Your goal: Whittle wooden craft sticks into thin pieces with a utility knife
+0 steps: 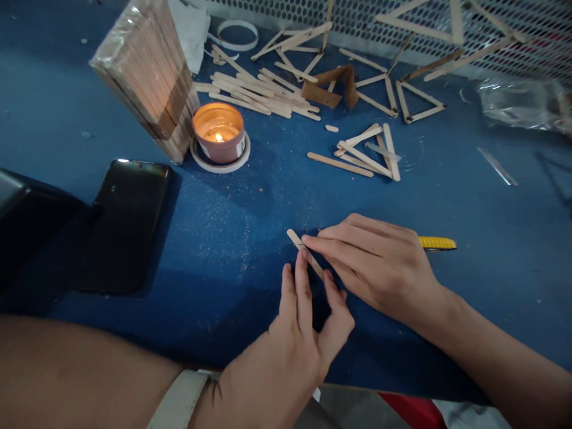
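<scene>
A popsicle stick (294,238) lies at a slant on the blue tabletop, with a short dark line across it near its upper end. My left hand (308,322) holds the stick down, fingertips along its left side and thumb on its lower part. Close beside it, my right hand (379,256) is closed around a yellow utility knife (438,243), whose ribbed end sticks out behind the hand. The right fingertips are at the dark line on the stick. The knife's blade is hidden by the fingers.
A lit candle (220,134) burns beside a wrapped bundle of wooden sticks (147,77). Loose sticks (263,92) and joined stick triangles (420,102) lie toward the back, before a perforated metal panel (286,12). At left rests a black phone (127,223).
</scene>
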The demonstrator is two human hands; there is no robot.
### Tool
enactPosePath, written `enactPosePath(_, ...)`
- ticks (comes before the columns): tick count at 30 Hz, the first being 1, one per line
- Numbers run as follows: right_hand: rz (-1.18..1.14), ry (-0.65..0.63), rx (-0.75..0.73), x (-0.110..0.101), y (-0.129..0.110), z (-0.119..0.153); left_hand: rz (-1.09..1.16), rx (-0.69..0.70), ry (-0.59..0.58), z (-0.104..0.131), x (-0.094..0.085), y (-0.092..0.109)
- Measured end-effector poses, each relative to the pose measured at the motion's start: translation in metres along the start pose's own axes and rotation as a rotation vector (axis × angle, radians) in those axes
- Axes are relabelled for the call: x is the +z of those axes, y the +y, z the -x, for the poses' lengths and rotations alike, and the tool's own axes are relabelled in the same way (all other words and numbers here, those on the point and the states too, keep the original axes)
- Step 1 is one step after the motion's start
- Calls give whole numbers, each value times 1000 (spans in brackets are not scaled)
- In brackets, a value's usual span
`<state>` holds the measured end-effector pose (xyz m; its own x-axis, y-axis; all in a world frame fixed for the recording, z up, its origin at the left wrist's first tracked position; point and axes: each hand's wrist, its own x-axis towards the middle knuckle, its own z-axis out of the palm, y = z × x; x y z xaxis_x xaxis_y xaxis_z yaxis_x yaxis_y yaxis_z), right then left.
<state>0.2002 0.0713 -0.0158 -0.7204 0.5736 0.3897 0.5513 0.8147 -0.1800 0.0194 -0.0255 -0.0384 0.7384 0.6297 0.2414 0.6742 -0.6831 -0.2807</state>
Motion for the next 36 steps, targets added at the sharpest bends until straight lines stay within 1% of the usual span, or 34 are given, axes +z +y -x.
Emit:
enactPosePath(6, 12, 28, -6, 6, 0, 3, 3, 49, -43, 1, -4, -5)
enactPosePath(11, 28, -40, 20, 3, -2, -1, 11, 80, -59, 0, -8, -8)
enactPosePath(15, 46, -62, 34, -2, 0, -1, 19, 39, -46, 0, -6, -5)
enactPosePath(21, 62, -99, 23, 0, 1, 2, 11, 11, -10, 0, -2, -2)
enactPosePath(25, 32, -139, 20, -5, 1, -5, -2, 45, -15, 0, -2, -5)
enactPosePath(29, 16, -193, -12, -12, 1, -13, 23, 27, -25, 0, -2, -4)
enactPosePath(31, 21, -182, -31, -11, 1, -13, 13, 22, -17, -1, -1, -3)
enactPosePath(36, 14, -92, -12, -1, 2, -7, 10, -3, 13, 0, 1, -2)
